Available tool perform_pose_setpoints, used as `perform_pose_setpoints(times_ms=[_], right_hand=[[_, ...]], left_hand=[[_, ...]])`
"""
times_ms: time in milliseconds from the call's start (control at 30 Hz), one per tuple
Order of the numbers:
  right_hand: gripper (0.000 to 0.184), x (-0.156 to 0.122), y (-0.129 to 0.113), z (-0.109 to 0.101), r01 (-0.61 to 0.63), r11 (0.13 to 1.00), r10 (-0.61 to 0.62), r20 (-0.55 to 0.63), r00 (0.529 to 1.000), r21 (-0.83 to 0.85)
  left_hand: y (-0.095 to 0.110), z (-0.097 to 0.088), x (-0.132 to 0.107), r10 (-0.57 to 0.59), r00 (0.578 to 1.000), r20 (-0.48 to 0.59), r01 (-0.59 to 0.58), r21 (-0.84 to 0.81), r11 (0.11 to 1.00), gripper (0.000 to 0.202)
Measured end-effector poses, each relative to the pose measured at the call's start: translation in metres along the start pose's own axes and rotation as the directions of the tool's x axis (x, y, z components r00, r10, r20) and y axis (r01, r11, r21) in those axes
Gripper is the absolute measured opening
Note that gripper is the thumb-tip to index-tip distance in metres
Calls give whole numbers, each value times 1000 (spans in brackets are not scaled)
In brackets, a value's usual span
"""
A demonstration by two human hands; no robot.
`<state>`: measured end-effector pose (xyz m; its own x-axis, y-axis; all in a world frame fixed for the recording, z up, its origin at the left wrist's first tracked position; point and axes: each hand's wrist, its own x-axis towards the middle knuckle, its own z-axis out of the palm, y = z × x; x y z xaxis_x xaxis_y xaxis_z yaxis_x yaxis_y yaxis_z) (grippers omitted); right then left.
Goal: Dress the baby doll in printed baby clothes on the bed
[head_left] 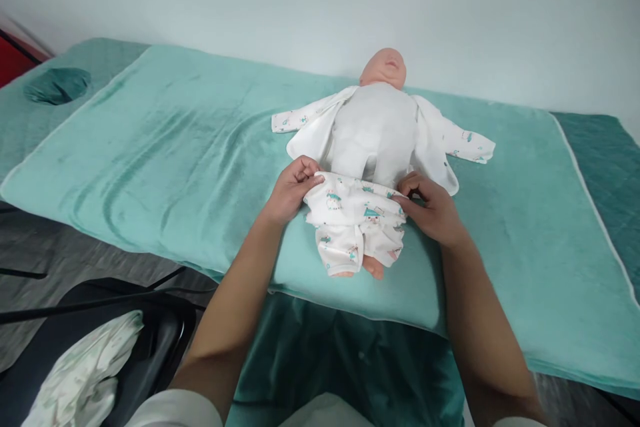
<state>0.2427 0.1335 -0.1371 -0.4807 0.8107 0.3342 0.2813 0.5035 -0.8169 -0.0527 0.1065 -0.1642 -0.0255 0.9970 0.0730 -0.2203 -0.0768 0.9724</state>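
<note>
A baby doll (375, 123) lies on its back, its head toward the wall and its feet toward me. White printed baby pants (353, 210) cover its legs, with the feet showing below the cuffs. My left hand (297, 188) pinches the waistband at its left end. At the right end of the same waistband, my right hand (429, 205) grips the fabric between thumb and curled fingers. An unfastened white printed jacket (435, 137) is on the doll's arms, its front panels spread to both sides of the bare-looking white cloth torso.
A green cover (165, 153) is spread over the long padded table, which has a face hole (57, 85) at its far left. Below left, a crumpled printed cloth (87, 373) lies on a black chair (160, 340). A white wall (250, 7) stands behind the table.
</note>
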Motion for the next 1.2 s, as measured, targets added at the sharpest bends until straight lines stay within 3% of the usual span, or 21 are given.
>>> perform_pose_setpoints(times_ms=[133, 267, 367, 600, 800, 933, 1067, 1133, 1200], right_hand=[[23, 12, 7, 13, -46, 995, 20, -264, 964, -91], [22, 23, 11, 17, -76, 987, 6, -435, 900, -142], [25, 30, 11, 11, -70, 988, 1, -452, 892, -137], [33, 64, 10, -11, -10, 993, -34, -356, 934, -119], [34, 79, 24, -1, -48, 998, 29, -424, 905, -35], [36, 68, 28, -2, -165, 985, 174, -337, 925, 55], [41, 57, 26, -23, -261, 958, 272, -82, 959, 119], [39, 54, 25, -32, -284, 948, 279, 57, 959, 141], [35, 52, 26, -37, -239, 962, 226, 104, 969, 134]], left_hand=[[1, 14, 11, 85, 987, -135, -82, 25, 996, 42], [-2, 19, 25, 208, 963, -170, -193, 98, 976, 34], [-6, 17, 35, 266, 951, -158, -244, 144, 959, 28], [-8, 14, 69, 377, 915, -142, -316, 327, 891, 21], [-14, 16, 84, 377, 913, -156, -242, 536, 809, 18], [-17, 16, 81, 316, 936, -157, -160, 610, 776, 21], [-19, 13, 78, 273, 949, -155, -143, 560, 816, 17], [-21, 11, 77, 250, 959, -134, -152, 505, 850, 14], [-22, 8, 77, 228, 968, -105, -155, 464, 872, 15]])
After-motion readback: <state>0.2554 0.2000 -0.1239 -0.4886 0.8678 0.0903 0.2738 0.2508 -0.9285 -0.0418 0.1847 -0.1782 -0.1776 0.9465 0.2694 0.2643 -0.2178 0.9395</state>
